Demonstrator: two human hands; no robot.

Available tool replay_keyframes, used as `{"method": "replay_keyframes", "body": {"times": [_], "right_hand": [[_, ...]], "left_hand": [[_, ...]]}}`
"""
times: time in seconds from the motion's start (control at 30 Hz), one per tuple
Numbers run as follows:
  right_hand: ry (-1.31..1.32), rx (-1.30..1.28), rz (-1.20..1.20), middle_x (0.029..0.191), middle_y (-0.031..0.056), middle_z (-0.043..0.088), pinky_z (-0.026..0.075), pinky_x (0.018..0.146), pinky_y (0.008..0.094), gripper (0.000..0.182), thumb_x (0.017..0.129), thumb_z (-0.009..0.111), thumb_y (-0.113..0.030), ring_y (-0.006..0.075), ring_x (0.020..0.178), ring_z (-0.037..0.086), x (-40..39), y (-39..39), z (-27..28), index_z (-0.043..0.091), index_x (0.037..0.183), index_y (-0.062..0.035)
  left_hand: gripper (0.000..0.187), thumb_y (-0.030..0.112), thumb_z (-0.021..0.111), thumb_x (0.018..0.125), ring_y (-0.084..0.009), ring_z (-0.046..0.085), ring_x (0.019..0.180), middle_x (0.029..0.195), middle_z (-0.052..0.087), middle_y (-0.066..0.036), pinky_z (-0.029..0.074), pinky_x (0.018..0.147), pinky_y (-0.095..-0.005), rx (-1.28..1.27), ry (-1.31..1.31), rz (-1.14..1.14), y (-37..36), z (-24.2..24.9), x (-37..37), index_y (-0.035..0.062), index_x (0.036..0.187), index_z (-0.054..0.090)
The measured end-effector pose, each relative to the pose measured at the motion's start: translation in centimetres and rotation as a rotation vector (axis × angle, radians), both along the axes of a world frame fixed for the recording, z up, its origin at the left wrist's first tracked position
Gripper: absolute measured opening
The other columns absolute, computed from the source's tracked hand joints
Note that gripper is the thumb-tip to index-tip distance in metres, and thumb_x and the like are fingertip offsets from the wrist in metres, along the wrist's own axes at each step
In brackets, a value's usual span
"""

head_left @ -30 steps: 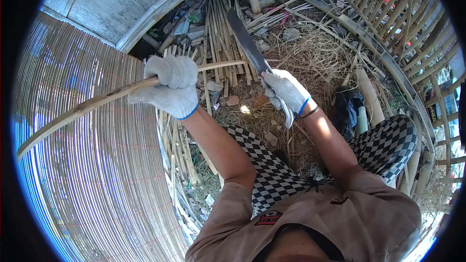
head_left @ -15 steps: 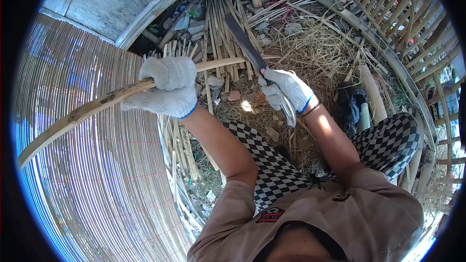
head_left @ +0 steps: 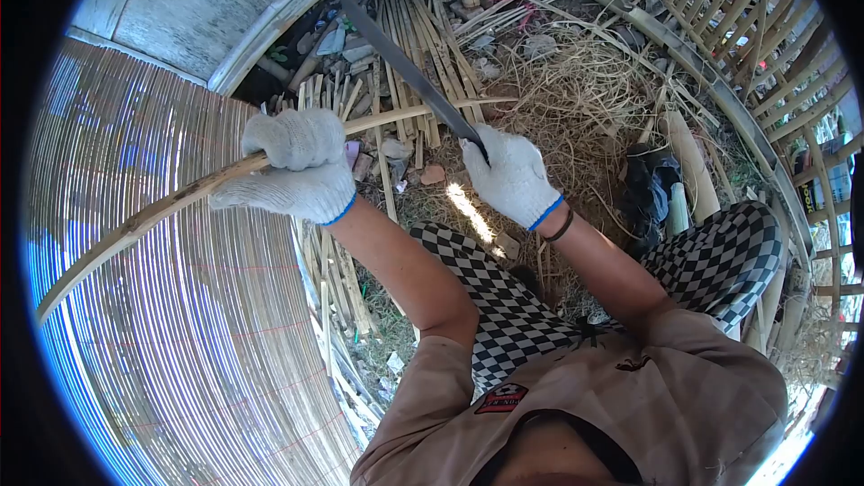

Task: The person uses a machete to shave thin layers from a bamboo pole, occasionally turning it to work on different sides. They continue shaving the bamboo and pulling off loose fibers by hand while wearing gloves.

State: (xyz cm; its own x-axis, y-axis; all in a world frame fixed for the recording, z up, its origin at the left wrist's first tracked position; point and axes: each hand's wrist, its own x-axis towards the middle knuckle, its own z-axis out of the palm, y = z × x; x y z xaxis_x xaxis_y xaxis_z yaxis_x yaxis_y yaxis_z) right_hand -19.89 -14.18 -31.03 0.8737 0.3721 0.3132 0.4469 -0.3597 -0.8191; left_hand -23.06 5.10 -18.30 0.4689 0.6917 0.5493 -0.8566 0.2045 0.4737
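Observation:
My left hand [head_left: 292, 166], in a white knit glove with a blue cuff, is closed round a long bamboo strip [head_left: 171, 204]. The strip runs from the far left, through my fist, to a thin pale end over the middle of the ground. In my right hand [head_left: 511, 173], gloved the same way, is a machete [head_left: 405, 67]; the glove hides its handle. Its long dark blade slants up and to the left, crossing the strip to the right of my left fist.
Split bamboo strips [head_left: 409, 45] lie in a bundle on the stony ground ahead. Curly shavings [head_left: 585, 81] are heaped to their right. A slatted bamboo screen [head_left: 198, 288] fills the left side, and a bamboo lattice [head_left: 747, 27] stands at the right. A black bag [head_left: 650, 189] lies near my knee.
My right hand has moved left and turned, swinging the machete's blade leftward across the bamboo strip. My left hand has shifted slightly left, still gripping the strip.

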Motion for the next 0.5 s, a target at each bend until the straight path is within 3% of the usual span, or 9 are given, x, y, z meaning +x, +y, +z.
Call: {"method": "replay_keyframes", "body": {"times": [0.1,0.2,0.23,0.3,0.4,0.5], "right_hand": [[-0.207,-0.070,-0.012,0.073,0.0188,0.067,0.055,0.064,0.0490,0.017,0.097,0.060,-0.021,0.0396,0.071,0.069,-0.1,0.6,-0.2,0.060,0.096,-0.0043],[-0.113,-0.167,-0.074,0.072,0.0196,0.067,0.056,0.062,0.0475,0.016,0.097,0.060,-0.020,0.0390,0.069,0.069,0.9,1.8,-2.2,0.059,0.096,-0.0044],[-0.085,-0.077,-0.061,0.071,0.0207,0.066,0.056,0.060,0.0467,0.016,0.096,0.061,-0.019,0.0380,0.069,0.069,1.6,2.0,-2.9,0.059,0.097,-0.0026],[-0.051,-0.144,-0.068,0.069,0.0217,0.065,0.056,0.059,0.0474,0.018,0.096,0.063,-0.018,0.0378,0.068,0.070,2.7,1.6,-3.7,0.059,0.095,-0.0005],[-0.198,-0.131,-0.024,0.070,0.0213,0.066,0.056,0.059,0.0483,0.018,0.096,0.060,-0.020,0.0380,0.066,0.069,2.5,1.1,-3.2,0.061,0.095,-0.0019],[-0.168,-0.135,-0.031,0.073,0.0216,0.069,0.057,0.063,0.0485,0.021,0.096,0.059,-0.021,0.0383,0.069,0.071,1.7,1.4,-2.2,0.064,0.104,-0.0030]], "left_hand": [[0.076,0.093,0.040,0.082,-0.0074,0.020,0.038,0.046,0.024,0.006,0.015,0.033,-0.0255,0.072,0.035,0.074,-1.6,0.6,0.1,0.0221,0.057,0.033],[0.081,0.094,0.028,0.085,-0.0093,0.026,0.037,0.047,0.033,0.003,0.022,0.030,-0.0265,0.258,-0.006,-0.042,-0.1,-0.3,-0.1,0.0189,0.058,0.042],[0.079,0.093,0.031,0.085,-0.0085,0.023,0.037,0.046,0.029,0.005,0.018,0.031,-0.0263,0.281,-0.037,-0.091,-0.3,-0.2,-0.3,0.0199,0.058,0.037],[0.077,0.093,0.036,0.084,-0.0068,0.017,0.038,0.045,0.022,0.007,0.011,0.032,-0.0258,0.328,-0.113,-0.194,-0.8,0.2,0.1,0.0219,0.056,0.028],[0.078,0.093,0.026,0.086,-0.0073,0.022,0.036,0.045,0.027,0.005,0.014,0.029,-0.0275,0.432,-0.130,-0.205,0.0,0.0,0.6,0.0213,0.057,0.035],[0.078,0.093,0.026,0.086,-0.0066,0.021,0.037,0.045,0.026,0.005,0.014,0.029,-0.0272,0.406,-0.134,-0.237,-0.2,0.1,0.9,0.0214,0.056,0.033]]}}
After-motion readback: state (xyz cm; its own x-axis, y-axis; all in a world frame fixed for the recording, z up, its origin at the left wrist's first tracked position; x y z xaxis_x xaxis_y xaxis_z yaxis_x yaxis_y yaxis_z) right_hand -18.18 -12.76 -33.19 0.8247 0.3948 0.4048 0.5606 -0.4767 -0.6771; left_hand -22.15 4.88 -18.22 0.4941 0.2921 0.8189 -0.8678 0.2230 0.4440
